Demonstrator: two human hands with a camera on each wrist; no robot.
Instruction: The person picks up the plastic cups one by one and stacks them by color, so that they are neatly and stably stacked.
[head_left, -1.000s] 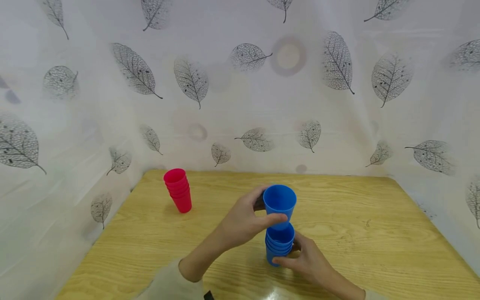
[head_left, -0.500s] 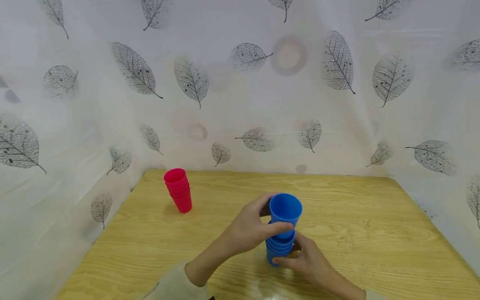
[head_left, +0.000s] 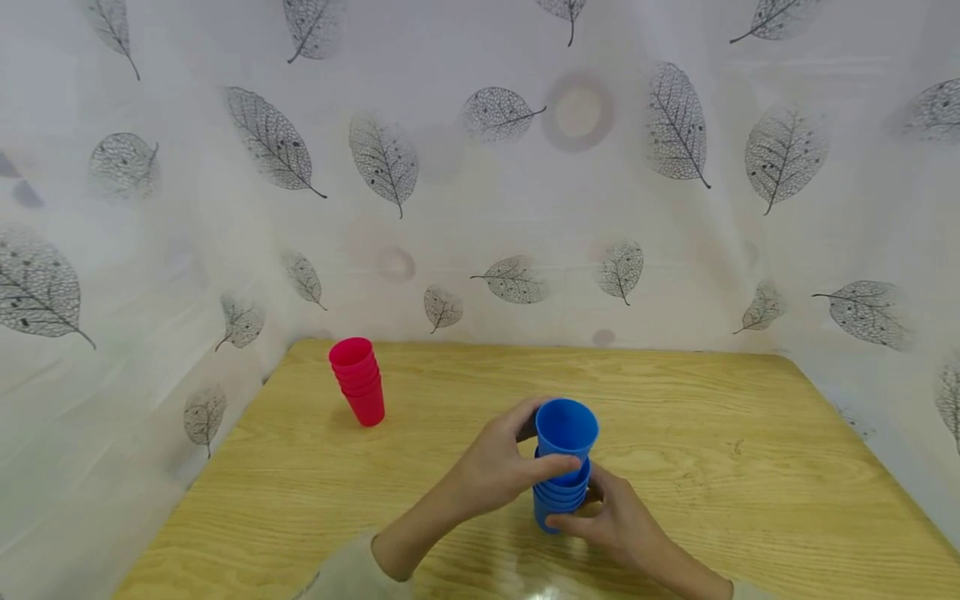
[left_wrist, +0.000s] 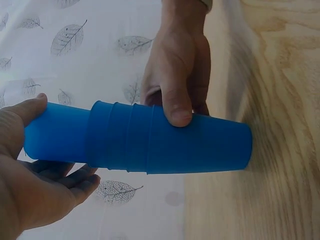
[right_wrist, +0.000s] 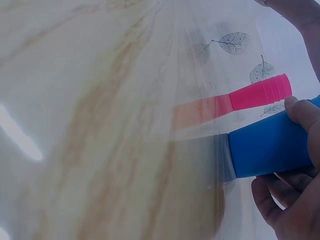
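My left hand (head_left: pixel 491 467) grips a blue cup (head_left: pixel 567 427) near its rim, thumb in front and fingers behind. Its lower end sits inside the mouth of a stack of several blue cups (head_left: pixel 555 504), with its upper part standing out above. Low on that stack, my right hand (head_left: pixel 615 517) holds it from the right, thumb across the front. In the left wrist view the stack (left_wrist: pixel 200 145) lies sideways in the picture, its base at the tabletop. The right wrist view shows the bottom blue cup (right_wrist: pixel 272 147) between my right thumb and fingers.
A nested stack of several red cups (head_left: pixel 365 400) stands upright at the back left of the wood-grain table (head_left: pixel 712 433). Leaf-patterned sheeting (head_left: pixel 525 192) rises behind the table and along both sides.
My left hand has lowered the blue cup from above the stack into its mouth, shifting slightly right and then back left. My right hand and the red cups have stayed in place.
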